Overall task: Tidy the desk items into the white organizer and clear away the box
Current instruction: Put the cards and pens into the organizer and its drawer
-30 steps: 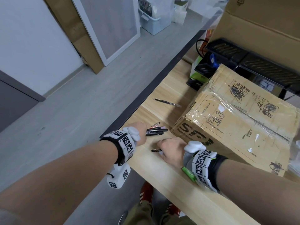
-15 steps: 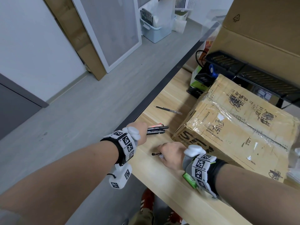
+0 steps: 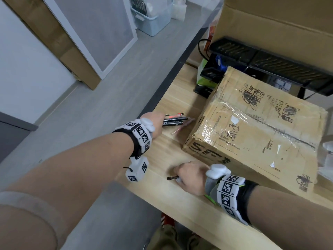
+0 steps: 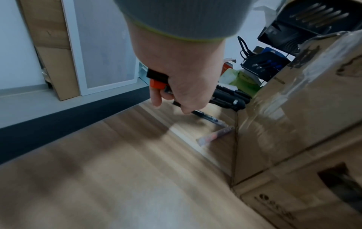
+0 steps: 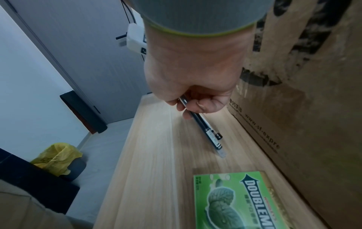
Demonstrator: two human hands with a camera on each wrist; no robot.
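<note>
My left hand [image 3: 155, 120] grips a bundle of black and red pens [image 3: 174, 119] low over the wooden desk [image 3: 153, 193], close to the left side of the taped cardboard box [image 3: 252, 134]. In the left wrist view the hand [image 4: 172, 97] hovers just above a black pen [image 4: 210, 119] lying on the desk, with a red-and-clear pen [image 4: 215, 135] beside it against the box [image 4: 305, 111]. My right hand [image 3: 188, 175] holds a single black pen [image 5: 208, 131] near the box's front corner, its far end resting on the desk. No white organizer shows clearly.
A green Doublemint gum pack [image 5: 240, 201] lies on the desk behind my right hand. Black trays [image 3: 270, 67] and a large cardboard carton [image 3: 279, 24] stand beyond the box. The desk's left edge drops to grey floor [image 3: 90, 114].
My left hand has moved forward along the desk with its pen bundle, arriving over the pen that lay farther away. My right hand has stayed in place with its pen.
</note>
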